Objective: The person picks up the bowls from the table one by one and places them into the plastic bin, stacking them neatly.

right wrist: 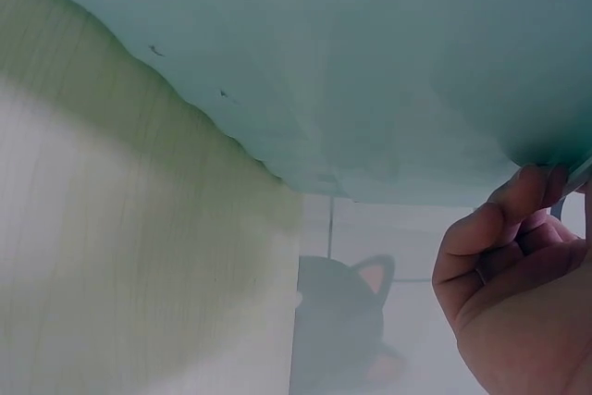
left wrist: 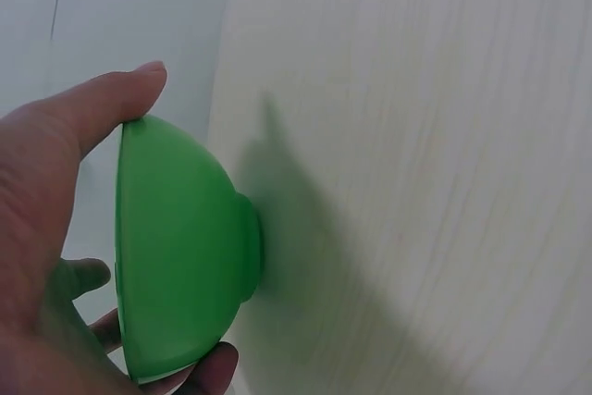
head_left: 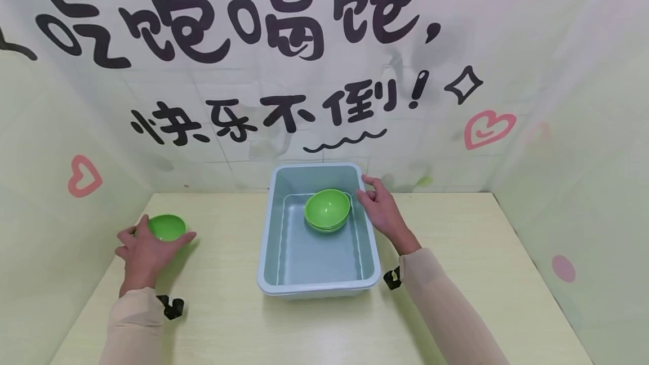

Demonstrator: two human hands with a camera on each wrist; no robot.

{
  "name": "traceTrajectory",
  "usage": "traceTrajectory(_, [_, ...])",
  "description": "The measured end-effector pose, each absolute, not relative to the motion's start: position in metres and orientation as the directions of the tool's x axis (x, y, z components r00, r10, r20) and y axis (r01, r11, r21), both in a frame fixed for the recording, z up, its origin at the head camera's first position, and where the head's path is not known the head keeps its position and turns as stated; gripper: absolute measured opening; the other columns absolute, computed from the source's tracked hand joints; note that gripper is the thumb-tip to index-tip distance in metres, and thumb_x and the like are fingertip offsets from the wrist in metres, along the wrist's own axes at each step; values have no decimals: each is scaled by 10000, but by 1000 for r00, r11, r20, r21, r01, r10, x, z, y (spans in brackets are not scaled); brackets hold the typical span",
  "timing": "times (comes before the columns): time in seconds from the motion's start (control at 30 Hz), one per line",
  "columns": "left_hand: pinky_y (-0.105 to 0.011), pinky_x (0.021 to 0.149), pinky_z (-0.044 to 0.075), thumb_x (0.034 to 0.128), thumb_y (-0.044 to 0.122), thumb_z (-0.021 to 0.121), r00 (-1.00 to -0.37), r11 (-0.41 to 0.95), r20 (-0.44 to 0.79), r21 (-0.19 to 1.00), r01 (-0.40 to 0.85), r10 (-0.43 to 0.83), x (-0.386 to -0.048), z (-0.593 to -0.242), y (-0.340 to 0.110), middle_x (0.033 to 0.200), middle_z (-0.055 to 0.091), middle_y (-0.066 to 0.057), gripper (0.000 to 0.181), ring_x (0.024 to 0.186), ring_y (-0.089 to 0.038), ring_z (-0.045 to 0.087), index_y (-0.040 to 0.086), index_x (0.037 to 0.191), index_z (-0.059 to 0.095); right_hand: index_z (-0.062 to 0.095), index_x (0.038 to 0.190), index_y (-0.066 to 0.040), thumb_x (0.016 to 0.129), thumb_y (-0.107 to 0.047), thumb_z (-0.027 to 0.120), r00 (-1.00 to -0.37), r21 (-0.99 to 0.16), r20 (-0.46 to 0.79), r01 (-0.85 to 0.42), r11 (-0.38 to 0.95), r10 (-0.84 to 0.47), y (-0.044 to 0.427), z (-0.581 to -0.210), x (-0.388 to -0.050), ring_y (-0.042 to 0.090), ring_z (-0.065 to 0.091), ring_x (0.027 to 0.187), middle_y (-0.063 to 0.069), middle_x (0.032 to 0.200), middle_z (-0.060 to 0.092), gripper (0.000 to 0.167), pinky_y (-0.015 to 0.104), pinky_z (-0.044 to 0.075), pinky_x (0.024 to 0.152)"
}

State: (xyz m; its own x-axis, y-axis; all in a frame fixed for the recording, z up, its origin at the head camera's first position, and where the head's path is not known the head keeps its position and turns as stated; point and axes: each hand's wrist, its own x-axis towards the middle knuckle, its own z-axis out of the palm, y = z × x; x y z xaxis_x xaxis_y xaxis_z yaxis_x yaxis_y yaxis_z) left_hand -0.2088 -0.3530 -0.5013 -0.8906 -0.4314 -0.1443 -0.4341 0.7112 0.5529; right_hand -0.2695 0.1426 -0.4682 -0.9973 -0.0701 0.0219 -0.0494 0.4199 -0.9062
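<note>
At the left of the table my left hand spans a green bowl, thumb on one side and fingers on the other. The left wrist view shows this bowl side-on, its foot close to the tabletop; whether it touches cannot be told. A light-blue rectangular basin sits mid-table. Inside it, towards the back right, are stacked green bowls. With curled fingers, my right hand grips the basin's right rim near the back corner. From below, the right wrist view shows those fingers against the rim.
The pale wood table meets a printed sheet with black lettering behind it. Similar sheets rise along the left and right sides. A black wrist mount shows beside the left sleeve.
</note>
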Motion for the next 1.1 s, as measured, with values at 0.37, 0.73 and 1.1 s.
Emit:
traceTrajectory(0.37, [-772,779,430,753,692,765,-896,718,-120,557,-416,-426,-207,-491,-347,1578,23,-344,1290,1298,-631,148,113,1650,40,402,1547,-124,1054,-353,528,-997,-920,21,-47,389,-72,143,-467,-268,238,639,983,211,1077,735,557,295,517,812])
traceTrajectory(0.73, [-762,823,417,782,575,796,-918,737,-78,572,-360,-388,-211,-476,-337,1590,57,-309,1220,1312,-639,156,106,1649,77,411,1541,-130,1052,-352,528,-997,-924,22,-47,379,-69,142,-469,-268,267,671,1053,218,1176,734,549,345,555,855])
traceTrajectory(1.1, [-706,845,391,781,536,815,-946,758,-50,586,-288,-321,-213,-458,-328,1584,75,-338,1213,1297,-661,182,51,1637,107,424,1533,-131,1048,-350,537,-998,-935,19,-37,353,-55,141,-471,-269,295,682,1066,236,1201,725,544,349,566,851])
